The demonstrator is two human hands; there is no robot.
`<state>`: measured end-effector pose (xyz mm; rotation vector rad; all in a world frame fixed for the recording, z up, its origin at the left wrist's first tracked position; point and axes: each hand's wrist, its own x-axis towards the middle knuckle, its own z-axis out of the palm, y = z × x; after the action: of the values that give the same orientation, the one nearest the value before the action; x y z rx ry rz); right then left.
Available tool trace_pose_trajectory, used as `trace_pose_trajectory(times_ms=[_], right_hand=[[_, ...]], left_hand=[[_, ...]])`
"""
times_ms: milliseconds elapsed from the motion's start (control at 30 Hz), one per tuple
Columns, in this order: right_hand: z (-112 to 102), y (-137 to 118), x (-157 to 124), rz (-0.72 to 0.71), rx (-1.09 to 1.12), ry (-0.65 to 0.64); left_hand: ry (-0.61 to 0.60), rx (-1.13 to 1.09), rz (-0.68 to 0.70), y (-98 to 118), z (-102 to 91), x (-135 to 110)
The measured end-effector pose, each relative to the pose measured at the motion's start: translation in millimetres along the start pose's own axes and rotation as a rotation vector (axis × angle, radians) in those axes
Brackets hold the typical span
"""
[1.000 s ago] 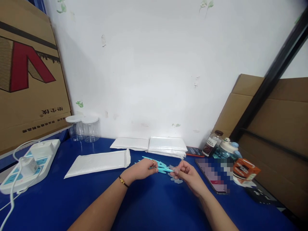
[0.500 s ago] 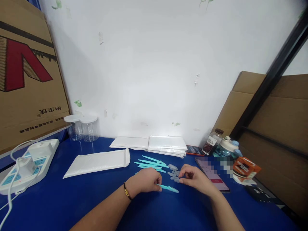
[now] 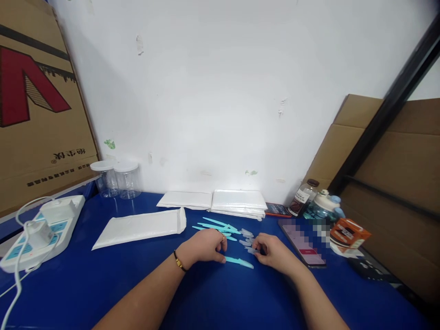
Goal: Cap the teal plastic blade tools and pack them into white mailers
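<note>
Several teal eyebrow razors [image 3: 217,225] lie in a loose pile on the blue table. Beside their right ends is a small cluster of clear plastic caps [image 3: 246,233]. My left hand [image 3: 206,246] is over the near side of the pile, thumb and fingers apart. Its thumb is close to the handle end of a single razor [image 3: 239,261], which lies nearer to me with a clear cap over its right end. At the cluster's near edge, my right hand [image 3: 271,251] has thumb and forefinger pinched at a clear cap [image 3: 252,250].
A white padded envelope [image 3: 139,228] lies to the left, and stacked envelopes [image 3: 239,200] rest against the wall. Two clear jars [image 3: 128,182] and a power strip [image 3: 63,233] stand farther left. To the right are a phone [image 3: 302,243], a bottle [image 3: 302,199] and an orange box [image 3: 350,233].
My left hand has opened away from the single razor and shifted slightly toward the pile. My right hand stays at the caps. The whole view has tilted a little.
</note>
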<state>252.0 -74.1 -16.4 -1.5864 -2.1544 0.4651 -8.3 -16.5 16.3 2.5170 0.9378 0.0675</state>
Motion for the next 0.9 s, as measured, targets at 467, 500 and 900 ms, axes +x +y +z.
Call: trace_pose_trajectory(times_ms=[467, 500, 900], right_hand=[[-0.1, -22.4, -2.6, 0.074, 0.519, -0.152], [-0.3, -21.1, -2.2, 0.084, 0.558, -0.139], [-8.4, -7.8, 3.3, 0.129, 0.814, 0.255]], left_hand=[[0.075, -0.067, 0.018, 0.5, 6.9, 6.1], [0.085, -0.089, 0.027, -0.8, 5.9, 6.1], [0.13, -0.255, -0.001, -18.5, -3.4, 5.2]])
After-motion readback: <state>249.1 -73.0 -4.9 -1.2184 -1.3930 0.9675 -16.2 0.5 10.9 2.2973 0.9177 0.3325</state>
